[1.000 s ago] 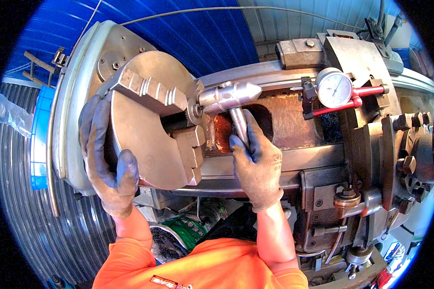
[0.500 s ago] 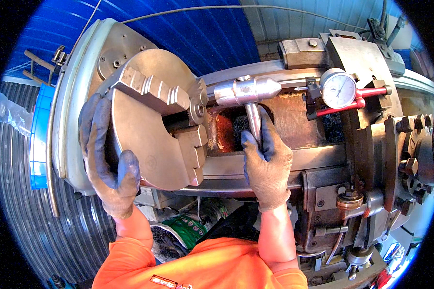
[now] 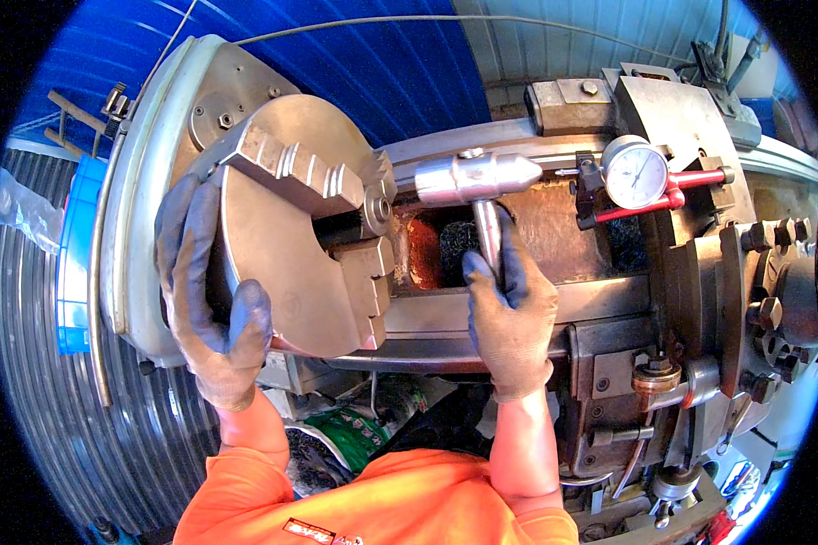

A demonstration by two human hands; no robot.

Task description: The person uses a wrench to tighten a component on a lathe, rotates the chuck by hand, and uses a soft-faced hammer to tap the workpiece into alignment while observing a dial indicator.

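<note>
I look down at a lathe. Its big round steel chuck (image 3: 291,263) with stepped jaws sits at the left. My left hand (image 3: 211,300), in a grey-blue glove, grips the chuck's rim. My right hand (image 3: 509,318), also gloved, is closed around the lower end of a T-shaped metal chuck key (image 3: 477,182), whose thick crossbar lies level just right of the chuck's face, apart from the small workpiece stub (image 3: 378,211) at the chuck's centre.
A dial gauge (image 3: 635,173) on a red holder stands on the tool post at the right. The rusty lathe bed (image 3: 554,236) runs behind my right hand. Carriage bolts and levers (image 3: 763,309) crowd the right side. A blue corrugated wall (image 3: 364,64) rises behind.
My right hand has carried the chuck key rightward, away from the chuck, and turned its crossbar level. My left hand stays on the chuck rim.
</note>
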